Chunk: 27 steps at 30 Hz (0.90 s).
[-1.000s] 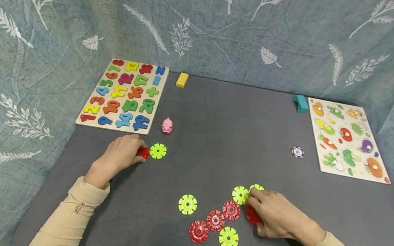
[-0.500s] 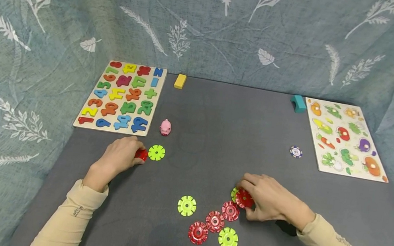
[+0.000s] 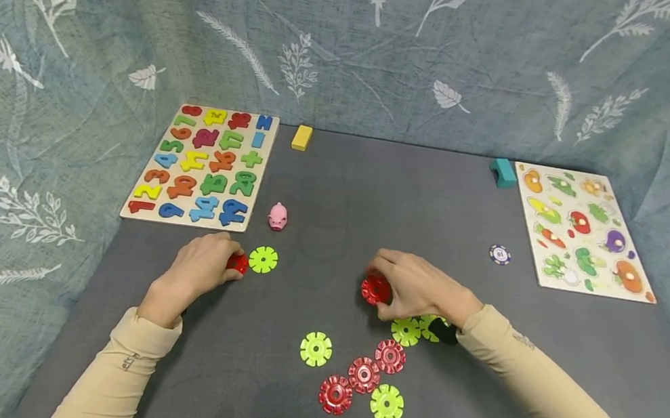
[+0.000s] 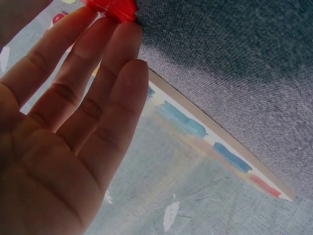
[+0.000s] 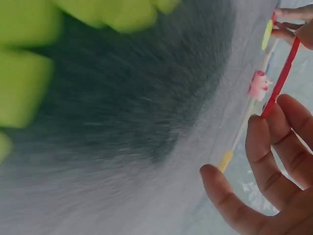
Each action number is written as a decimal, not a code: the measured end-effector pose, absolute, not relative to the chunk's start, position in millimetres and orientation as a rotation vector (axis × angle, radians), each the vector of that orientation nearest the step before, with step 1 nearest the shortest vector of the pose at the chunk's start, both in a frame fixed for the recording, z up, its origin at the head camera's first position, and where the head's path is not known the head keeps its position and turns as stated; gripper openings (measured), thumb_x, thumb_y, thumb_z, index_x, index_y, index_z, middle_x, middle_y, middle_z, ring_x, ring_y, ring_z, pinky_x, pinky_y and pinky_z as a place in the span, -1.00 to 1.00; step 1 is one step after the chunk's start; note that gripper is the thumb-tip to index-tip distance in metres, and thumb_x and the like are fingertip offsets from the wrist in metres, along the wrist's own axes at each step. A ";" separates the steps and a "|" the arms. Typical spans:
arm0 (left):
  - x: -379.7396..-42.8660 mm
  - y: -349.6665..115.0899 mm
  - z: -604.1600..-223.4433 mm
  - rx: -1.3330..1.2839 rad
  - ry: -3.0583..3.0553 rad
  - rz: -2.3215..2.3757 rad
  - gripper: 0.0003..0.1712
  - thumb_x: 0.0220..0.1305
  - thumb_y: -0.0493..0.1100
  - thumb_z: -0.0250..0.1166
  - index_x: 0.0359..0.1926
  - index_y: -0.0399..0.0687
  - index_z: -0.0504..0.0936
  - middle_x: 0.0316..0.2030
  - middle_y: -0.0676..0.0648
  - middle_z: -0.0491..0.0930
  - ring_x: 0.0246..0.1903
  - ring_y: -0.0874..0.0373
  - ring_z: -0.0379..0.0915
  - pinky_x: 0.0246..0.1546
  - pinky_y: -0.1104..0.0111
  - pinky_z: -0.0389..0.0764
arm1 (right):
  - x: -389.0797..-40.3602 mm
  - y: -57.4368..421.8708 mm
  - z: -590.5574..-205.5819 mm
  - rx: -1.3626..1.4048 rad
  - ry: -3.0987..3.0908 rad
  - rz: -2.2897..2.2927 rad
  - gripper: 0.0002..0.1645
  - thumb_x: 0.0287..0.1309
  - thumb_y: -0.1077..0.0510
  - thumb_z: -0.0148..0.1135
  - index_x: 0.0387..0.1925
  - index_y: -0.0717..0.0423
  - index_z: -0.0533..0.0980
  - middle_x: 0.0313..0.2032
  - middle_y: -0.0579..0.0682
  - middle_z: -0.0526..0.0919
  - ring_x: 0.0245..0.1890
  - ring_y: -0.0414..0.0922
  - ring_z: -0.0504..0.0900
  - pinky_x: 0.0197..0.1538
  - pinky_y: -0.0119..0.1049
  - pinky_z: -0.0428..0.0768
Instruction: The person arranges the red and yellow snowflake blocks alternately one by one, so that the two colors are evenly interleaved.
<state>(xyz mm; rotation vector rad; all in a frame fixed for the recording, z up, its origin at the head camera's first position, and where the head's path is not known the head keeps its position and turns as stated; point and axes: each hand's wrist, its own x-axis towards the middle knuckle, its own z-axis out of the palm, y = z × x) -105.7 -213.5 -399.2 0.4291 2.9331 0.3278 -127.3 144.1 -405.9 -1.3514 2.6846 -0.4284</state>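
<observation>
Red disc (image 3: 373,291), notched at its rim, hangs above the grey table (image 3: 336,195), pinched by the right hand (image 3: 415,285). The left hand (image 3: 198,272) grips another red piece (image 3: 238,263), partly hidden, just beside a lime disc (image 3: 264,254).

Here's the dark grey table (image 3: 337,189): number board (image 3: 198,184) left, vegetable board (image 3: 598,238) right, yellow block (image 3: 301,138) and teal block (image 3: 503,173) at the back, pink pig (image 3: 277,217), poker chip (image 3: 499,254), green discs (image 3: 308,348) scattered, three red discs (image 3: 372,382) in a slanting row!
</observation>
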 end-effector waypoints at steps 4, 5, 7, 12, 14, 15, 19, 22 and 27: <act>-105.6 -214.5 -400.9 0.426 2.926 0.335 -0.56 -0.05 -0.13 0.54 -0.17 -0.31 0.68 -0.39 -0.17 0.58 -0.47 0.04 0.43 -0.37 0.15 0.54 | -146.1 117.8 -406.3 -1.337 2.638 -0.381 -0.42 -0.22 -0.01 0.34 -0.05 0.07 0.54 -0.20 -0.09 0.55 -0.40 -0.28 0.45 -0.33 -0.42 0.47; -105.6 -214.7 -401.2 0.424 2.924 0.336 -0.56 -0.05 -0.14 0.54 -0.16 -0.32 0.68 -0.39 -0.18 0.58 -0.47 0.04 0.43 -0.37 0.15 0.54 | -150.4 110.8 -406.8 -1.333 2.624 -0.359 -0.42 -0.21 -0.02 0.33 -0.04 0.07 0.54 -0.18 -0.08 0.55 -0.39 -0.28 0.46 -0.31 -0.41 0.48; -106.0 -215.0 -401.7 0.421 2.922 0.334 -0.55 -0.05 -0.14 0.54 -0.16 -0.32 0.67 -0.39 -0.18 0.58 -0.47 0.04 0.43 -0.36 0.14 0.55 | -158.3 96.5 -407.9 -1.332 2.597 -0.324 -0.41 -0.18 -0.03 0.32 -0.02 0.08 0.53 -0.14 -0.06 0.56 -0.37 -0.26 0.48 -0.28 -0.39 0.51; -105.7 -215.3 -401.5 0.435 2.932 0.325 -0.57 -0.05 -0.14 0.54 -0.18 -0.31 0.68 -0.39 -0.17 0.58 -0.46 0.04 0.43 -0.36 0.15 0.54 | -172.9 62.3 -409.7 -1.351 2.544 -0.269 -0.41 -0.14 -0.05 0.36 -0.03 0.11 0.53 -0.11 -0.01 0.59 -0.30 -0.18 0.56 -0.14 -0.29 0.57; -105.6 -215.3 -401.0 0.443 2.938 0.323 -0.57 -0.05 -0.14 0.54 -0.18 -0.31 0.68 -0.40 -0.17 0.58 -0.47 0.04 0.43 -0.37 0.16 0.53 | -176.2 50.9 -410.1 -1.362 2.537 -0.230 -0.41 -0.14 -0.07 0.37 -0.04 0.11 0.54 -0.11 0.00 0.59 -0.25 -0.15 0.58 -0.08 -0.26 0.58; -105.5 -215.1 -400.6 0.445 2.940 0.324 -0.58 -0.05 -0.14 0.54 -0.18 -0.31 0.68 -0.40 -0.17 0.59 -0.47 0.04 0.43 -0.37 0.16 0.53 | -177.2 45.7 -410.6 -1.366 2.536 -0.209 -0.41 -0.13 -0.08 0.38 -0.04 0.11 0.54 -0.11 0.00 0.59 -0.24 -0.15 0.58 -0.06 -0.25 0.58; -105.2 -214.9 -400.3 0.439 2.943 0.320 -0.58 -0.05 -0.14 0.54 -0.19 -0.31 0.68 -0.40 -0.17 0.59 -0.47 0.04 0.43 -0.38 0.16 0.53 | -178.1 29.1 -413.0 -1.372 2.526 -0.132 -0.40 -0.12 -0.10 0.39 -0.02 0.09 0.54 -0.11 -0.01 0.59 -0.23 -0.14 0.57 -0.06 -0.24 0.59; -104.9 -214.5 -400.6 0.431 2.944 0.318 -0.58 -0.06 -0.14 0.54 -0.18 -0.31 0.68 -0.40 -0.17 0.59 -0.48 0.04 0.43 -0.38 0.16 0.53 | -177.4 21.5 -415.3 -1.378 2.528 -0.082 -0.41 -0.12 -0.11 0.39 -0.02 0.05 0.55 -0.13 -0.03 0.59 -0.26 -0.16 0.56 -0.11 -0.24 0.59; -104.8 -215.5 -402.5 0.427 2.949 0.310 -0.55 -0.06 -0.14 0.55 -0.17 -0.32 0.68 -0.39 -0.17 0.59 -0.48 0.04 0.43 -0.38 0.16 0.53 | -177.1 15.1 -417.5 -1.404 2.542 -0.070 -0.45 -0.12 -0.12 0.38 -0.04 -0.01 0.58 -0.17 -0.07 0.59 -0.31 -0.19 0.56 -0.16 -0.25 0.58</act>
